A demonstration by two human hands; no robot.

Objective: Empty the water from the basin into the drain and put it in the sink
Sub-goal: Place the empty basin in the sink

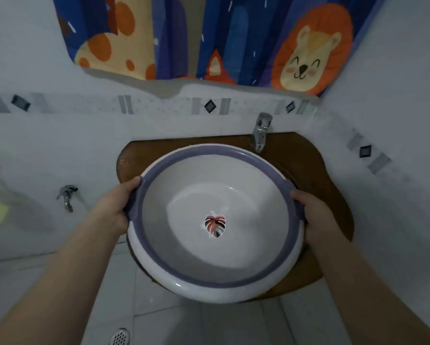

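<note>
Both hands grip a round white basin (216, 275) with a purple rim by its two side handles: the left hand (120, 205) is closed around the left handle, the right hand (313, 215) around the right one. The basin sits over the brown wooden bench (316, 165), covering most of it, just below the tap (260, 131). A leaf sticker (215, 225) marks its bottom. A floor drain (120, 336) lies below left.

Animal-print curtain (209, 38) above tiled wall, small wall tap (67, 196), perhaps dripping.
</note>
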